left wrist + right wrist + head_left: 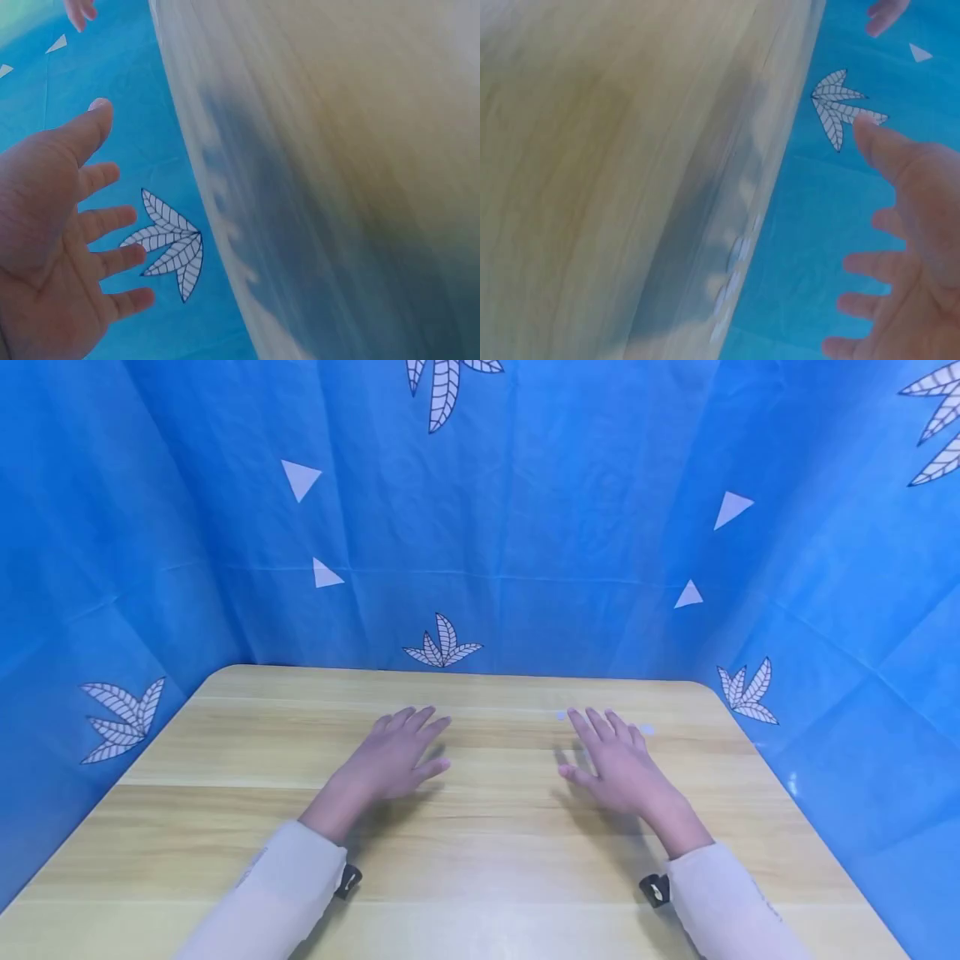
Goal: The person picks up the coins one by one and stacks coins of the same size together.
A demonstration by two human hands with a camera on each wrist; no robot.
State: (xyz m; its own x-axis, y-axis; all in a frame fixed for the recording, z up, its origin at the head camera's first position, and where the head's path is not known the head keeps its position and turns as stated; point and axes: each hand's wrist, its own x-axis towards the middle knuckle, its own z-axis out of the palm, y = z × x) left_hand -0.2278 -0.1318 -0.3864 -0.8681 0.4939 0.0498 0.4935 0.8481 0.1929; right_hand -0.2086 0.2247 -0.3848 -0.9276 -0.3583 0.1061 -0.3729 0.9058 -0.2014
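Over the left half of a wooden table, my left hand (pixel 390 758) hovers palm down, fingers extended and thumb apart. My right hand (pixel 621 764) mirrors it on the other side, also with extended fingers. Both hands hold nothing, and shadows fall on the wood below them. Several small pale flat pieces (pixel 733 283) lie on the table near its far edge in the right wrist view. In the head view a pale piece (pixel 647 729) shows beside the right fingers; what these pieces are is too small to tell.
The light wooden table (pixel 480 852) has rounded far corners. A blue curtain (pixel 570 510) with white leaf and triangle prints hangs behind it and along both sides. Each light sleeve has a small black device, one at the left wrist (pixel 348 882), near the inner cuff.
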